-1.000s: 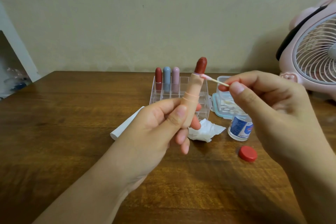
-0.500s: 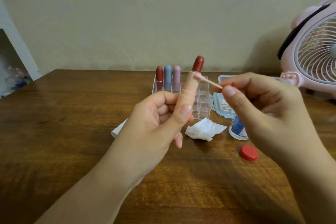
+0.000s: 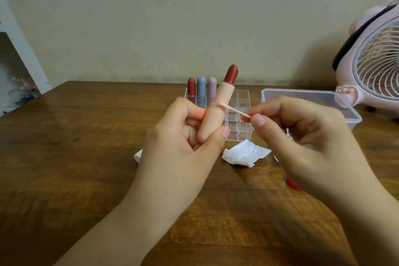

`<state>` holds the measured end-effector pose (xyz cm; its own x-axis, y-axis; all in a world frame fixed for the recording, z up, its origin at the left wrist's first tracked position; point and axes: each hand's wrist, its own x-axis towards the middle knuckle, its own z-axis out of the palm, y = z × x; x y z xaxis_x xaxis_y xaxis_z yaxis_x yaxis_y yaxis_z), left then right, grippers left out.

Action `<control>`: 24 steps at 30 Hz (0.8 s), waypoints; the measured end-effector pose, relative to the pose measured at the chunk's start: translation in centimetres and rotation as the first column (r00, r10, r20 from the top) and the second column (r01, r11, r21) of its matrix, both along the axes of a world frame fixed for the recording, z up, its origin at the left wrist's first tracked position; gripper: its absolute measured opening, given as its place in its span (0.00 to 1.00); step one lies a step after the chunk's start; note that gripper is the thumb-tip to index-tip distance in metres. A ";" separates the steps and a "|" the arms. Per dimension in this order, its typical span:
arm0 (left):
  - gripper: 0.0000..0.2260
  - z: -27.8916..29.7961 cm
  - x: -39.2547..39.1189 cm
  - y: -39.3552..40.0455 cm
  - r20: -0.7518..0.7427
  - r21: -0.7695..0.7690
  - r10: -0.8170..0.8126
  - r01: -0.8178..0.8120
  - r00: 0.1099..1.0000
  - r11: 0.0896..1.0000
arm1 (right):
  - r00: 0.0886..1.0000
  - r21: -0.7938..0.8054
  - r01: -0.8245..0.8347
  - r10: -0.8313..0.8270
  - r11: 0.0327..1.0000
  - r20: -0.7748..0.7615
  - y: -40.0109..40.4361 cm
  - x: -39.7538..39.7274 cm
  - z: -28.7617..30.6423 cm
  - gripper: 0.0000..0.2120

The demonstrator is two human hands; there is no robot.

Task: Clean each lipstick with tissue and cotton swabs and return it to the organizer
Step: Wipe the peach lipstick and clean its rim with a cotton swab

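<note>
My left hand (image 3: 183, 151) grips an uncapped peach-cased lipstick (image 3: 218, 106) with a dark red bullet, tilted up to the right. My right hand (image 3: 302, 142) pinches a cotton swab (image 3: 234, 110), whose pink-stained tip touches the groove on the lipstick's case. Behind them stands a clear acrylic organizer (image 3: 239, 114) holding a red, a blue and a mauve capped lipstick (image 3: 201, 90) in its back row. A crumpled white tissue (image 3: 245, 154) lies on the table in front of the organizer.
A clear plastic box (image 3: 302, 95) sits at the back right, beside a pink fan (image 3: 375, 65). A red cap (image 3: 292, 184) peeks out under my right hand. A white object (image 3: 138, 154) lies behind my left hand. The wooden table (image 3: 75, 147) meets a wall.
The swab tip has moved down from the rim under the red bullet to the groove lower on the case. Both hands have drifted slightly; my right hand now hides the small bottle.
</note>
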<state>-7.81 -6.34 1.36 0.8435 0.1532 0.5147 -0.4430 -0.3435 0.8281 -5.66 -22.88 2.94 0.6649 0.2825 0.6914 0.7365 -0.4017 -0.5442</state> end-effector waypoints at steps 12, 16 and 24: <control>0.07 0.3 -0.1 -0.3 -0.031 -0.083 -0.113 0.110 0.993 0.990 | 0.976 0.113 -0.080 0.101 0.990 -0.191 -0.8 0.4 0.5 0.07; 0.08 0.2 -0.1 -0.2 -0.041 -0.100 -0.168 0.163 0.985 0.981 | 0.955 0.165 -0.115 0.155 0.980 -0.254 -0.5 0.5 0.3 0.08; 0.04 0.0 0.1 0.0 -0.045 -0.164 -0.249 0.239 0.968 0.957 | 0.862 0.345 -0.149 0.293 0.927 -0.413 -0.6 1.0 0.0 0.06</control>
